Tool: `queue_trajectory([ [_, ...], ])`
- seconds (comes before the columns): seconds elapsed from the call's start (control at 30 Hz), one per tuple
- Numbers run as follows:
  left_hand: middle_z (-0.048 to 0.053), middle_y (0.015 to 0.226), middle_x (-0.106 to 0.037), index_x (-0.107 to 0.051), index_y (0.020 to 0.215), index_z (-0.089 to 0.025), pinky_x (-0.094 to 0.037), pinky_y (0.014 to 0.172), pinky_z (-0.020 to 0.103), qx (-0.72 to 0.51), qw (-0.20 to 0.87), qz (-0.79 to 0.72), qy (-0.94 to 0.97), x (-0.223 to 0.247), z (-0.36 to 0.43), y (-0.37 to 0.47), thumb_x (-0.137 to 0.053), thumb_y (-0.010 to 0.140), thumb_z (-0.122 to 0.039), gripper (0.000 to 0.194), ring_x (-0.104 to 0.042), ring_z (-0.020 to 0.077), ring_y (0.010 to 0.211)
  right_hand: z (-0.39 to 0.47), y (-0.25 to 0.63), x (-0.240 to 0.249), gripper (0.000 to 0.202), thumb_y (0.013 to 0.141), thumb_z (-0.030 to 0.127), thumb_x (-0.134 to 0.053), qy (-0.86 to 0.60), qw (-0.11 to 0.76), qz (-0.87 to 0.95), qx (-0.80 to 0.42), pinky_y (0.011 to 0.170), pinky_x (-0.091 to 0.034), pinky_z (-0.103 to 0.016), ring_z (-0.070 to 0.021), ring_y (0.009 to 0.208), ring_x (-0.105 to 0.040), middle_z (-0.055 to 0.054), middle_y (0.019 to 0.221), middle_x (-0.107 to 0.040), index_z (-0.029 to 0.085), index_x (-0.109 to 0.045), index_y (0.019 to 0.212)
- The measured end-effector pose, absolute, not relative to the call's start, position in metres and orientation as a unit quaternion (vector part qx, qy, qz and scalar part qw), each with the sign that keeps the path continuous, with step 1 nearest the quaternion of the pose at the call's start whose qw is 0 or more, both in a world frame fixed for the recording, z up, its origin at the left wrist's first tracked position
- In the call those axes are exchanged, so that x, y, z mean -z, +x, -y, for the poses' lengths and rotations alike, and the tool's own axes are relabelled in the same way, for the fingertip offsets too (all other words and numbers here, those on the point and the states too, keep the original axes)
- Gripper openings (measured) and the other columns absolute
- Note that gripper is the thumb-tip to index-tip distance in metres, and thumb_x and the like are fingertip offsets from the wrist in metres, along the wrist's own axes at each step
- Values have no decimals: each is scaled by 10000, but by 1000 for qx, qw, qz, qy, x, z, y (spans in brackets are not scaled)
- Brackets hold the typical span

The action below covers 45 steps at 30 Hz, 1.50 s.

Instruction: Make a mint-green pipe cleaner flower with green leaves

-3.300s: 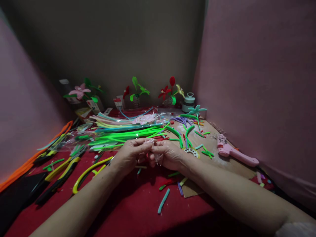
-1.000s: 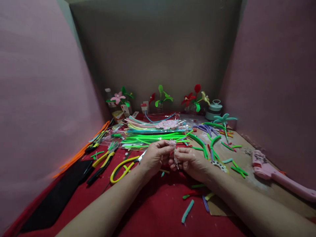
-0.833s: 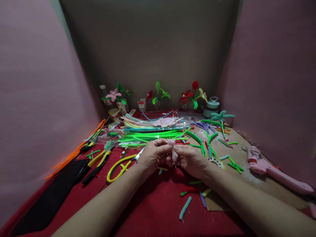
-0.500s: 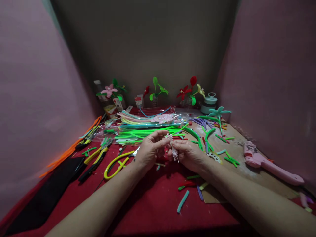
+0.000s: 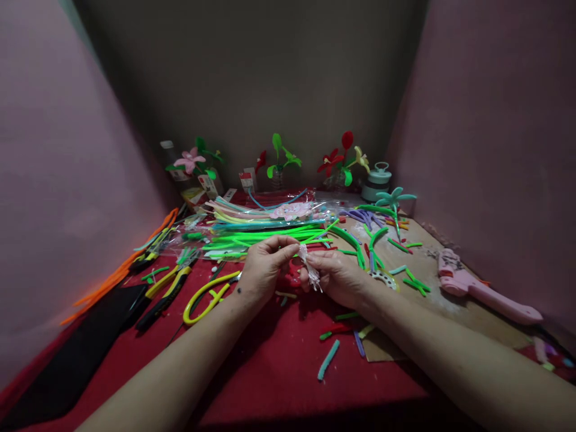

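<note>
A small bundle of thin, pale pinkish-white flower stamens [image 5: 314,279] is held up between my hands, over the red cloth. My right hand [image 5: 337,275] pinches the bundle near its middle, and the loose strands fan out below the fingers. At its upper end, my left hand [image 5: 264,269] is closed, thumb and forefinger pressed together against the tips. Behind the hands lie bright green pipe cleaners [image 5: 270,236]. Yellow-handled scissors [image 5: 191,307] rest beside my left wrist, their blades partly covered by it.
Pliers [image 5: 168,294] and a black object [image 5: 76,354] lie at left. A cardboard sheet [image 5: 387,351] at right carries pipe-cleaner pieces and a pink-handled tool [image 5: 495,298]. Pipe-cleaner flowers [image 5: 330,161] and a teal-lidded jar [image 5: 377,182] stand at the back. A teal piece [image 5: 328,360] lies in front.
The whole view has shifted slightly, so things sit a little further left and higher. Both hands stay on the stamen bundle, with the left fingertips slightly shifted at its upper end.
</note>
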State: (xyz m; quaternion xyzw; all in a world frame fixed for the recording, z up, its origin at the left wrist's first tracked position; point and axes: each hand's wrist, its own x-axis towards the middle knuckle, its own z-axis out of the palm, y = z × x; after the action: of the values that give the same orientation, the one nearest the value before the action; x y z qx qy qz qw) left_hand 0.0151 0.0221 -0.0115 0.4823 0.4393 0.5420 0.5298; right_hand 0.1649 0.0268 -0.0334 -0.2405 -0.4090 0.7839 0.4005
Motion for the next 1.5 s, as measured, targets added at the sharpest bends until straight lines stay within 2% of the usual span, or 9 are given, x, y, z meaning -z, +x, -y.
queue_trajectory([
  [0.23,-60,468,-479,-640,772,-127,-246,391,160,-535,542,-432,483,11,-23,14,-722,649,-312,237,-349,27,378,-27,165,32,228,709,306,-690,-245,398,404,-787,544,-426,-253,-105,481,-554,-31,581,-641,92,-639,768],
  [0.47,-51,508,-493,-620,747,-136,-273,414,161,-522,525,-433,514,10,-23,11,-684,697,-288,172,-376,28,410,-29,166,35,203,768,284,-633,-246,394,404,-788,544,-439,-256,-112,490,-570,-33,592,-641,85,-652,806],
  [0.67,-60,485,-469,-616,746,-141,-256,414,164,-522,533,-433,506,8,-23,11,-679,687,-263,149,-358,29,400,-29,167,35,184,767,260,-612,-225,395,386,-802,531,-443,-264,-128,493,-583,-44,593,-649,86,-648,816],
  [0.93,-67,514,-460,-593,796,-148,-257,410,181,-532,503,-440,519,7,-21,13,-673,691,-263,175,-348,38,406,-29,168,34,178,767,226,-606,-224,366,354,-831,605,-488,-296,-154,540,-629,-77,641,-683,75,-641,853],
  [1.1,-22,684,-518,-617,764,-155,-361,540,204,-522,329,-409,672,1,-12,14,-606,713,-130,58,-435,71,576,-33,166,37,93,754,175,-592,-221,430,301,-822,617,-488,-303,-166,594,-629,-78,664,-680,97,-626,792],
  [1.23,26,833,-528,-640,908,-164,-419,685,255,-420,184,-321,829,5,-9,14,-510,693,-2,299,-492,124,768,-36,165,36,86,753,113,-554,-253,483,256,-798,637,-487,-285,-145,618,-614,-52,679,-677,116,-626,709],
  [1.3,43,872,-519,-626,992,-167,-418,706,278,-377,108,-293,872,12,-10,14,-516,698,-7,352,-487,143,816,-36,165,34,126,756,94,-539,-268,498,233,-791,612,-475,-251,-112,568,-582,-26,630,-656,121,-623,667],
  [1.37,45,855,-512,-624,1007,-179,-399,688,287,-354,18,-290,889,18,-13,13,-536,735,-49,315,-466,148,796,-35,165,32,139,753,84,-535,-276,499,223,-791,566,-451,-218,-88,521,-545,-11,589,-633,119,-620,649],
  [1.5,16,760,-488,-651,852,-205,-340,611,262,-350,-132,-301,877,27,-19,12,-543,814,-156,125,-413,126,698,-35,164,34,131,767,94,-526,-275,486,225,-799,547,-438,-210,-91,530,-547,-29,617,-642,112,-626,684],
])
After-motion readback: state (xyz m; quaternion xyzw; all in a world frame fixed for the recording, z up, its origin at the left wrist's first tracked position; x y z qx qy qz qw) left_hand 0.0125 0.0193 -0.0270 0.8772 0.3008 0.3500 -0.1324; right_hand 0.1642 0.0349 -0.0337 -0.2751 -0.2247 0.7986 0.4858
